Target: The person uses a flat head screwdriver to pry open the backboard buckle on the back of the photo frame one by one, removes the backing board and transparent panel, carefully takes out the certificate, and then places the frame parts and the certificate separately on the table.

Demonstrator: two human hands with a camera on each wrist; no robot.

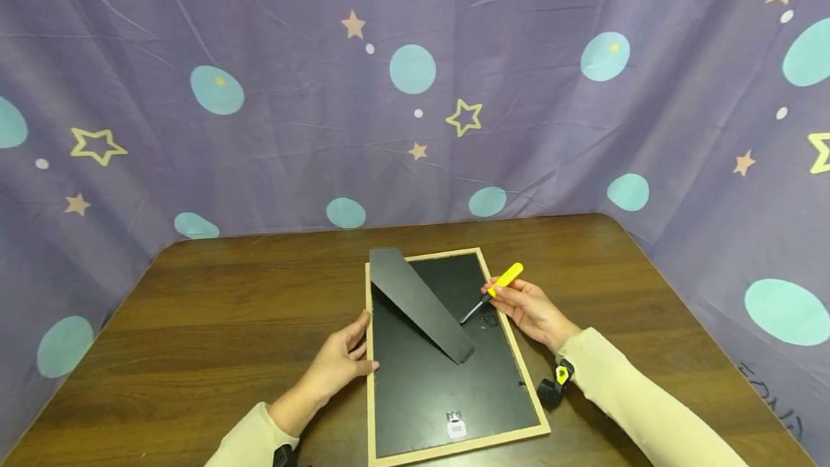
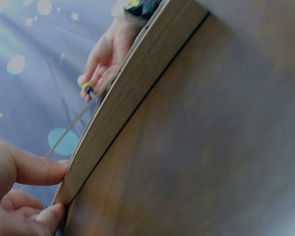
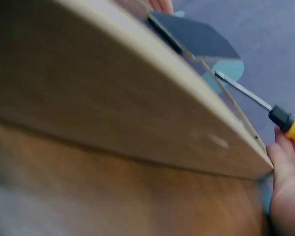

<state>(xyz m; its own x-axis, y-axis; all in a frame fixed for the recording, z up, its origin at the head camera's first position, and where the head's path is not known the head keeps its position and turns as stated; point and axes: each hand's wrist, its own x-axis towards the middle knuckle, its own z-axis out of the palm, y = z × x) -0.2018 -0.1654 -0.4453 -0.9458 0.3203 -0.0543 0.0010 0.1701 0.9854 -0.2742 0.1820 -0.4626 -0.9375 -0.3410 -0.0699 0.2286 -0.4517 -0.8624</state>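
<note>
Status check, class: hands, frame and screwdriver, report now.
Left hand steadies picture frame at its left edge. Right hand grips yellow screwdriver, tip toward frame's black backing. Stand flap raised across backing.

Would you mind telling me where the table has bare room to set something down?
Bare table lies left of the picture frame and left hand, and behind the frame. It is crowded around the right hand with the screwdriver.
</note>
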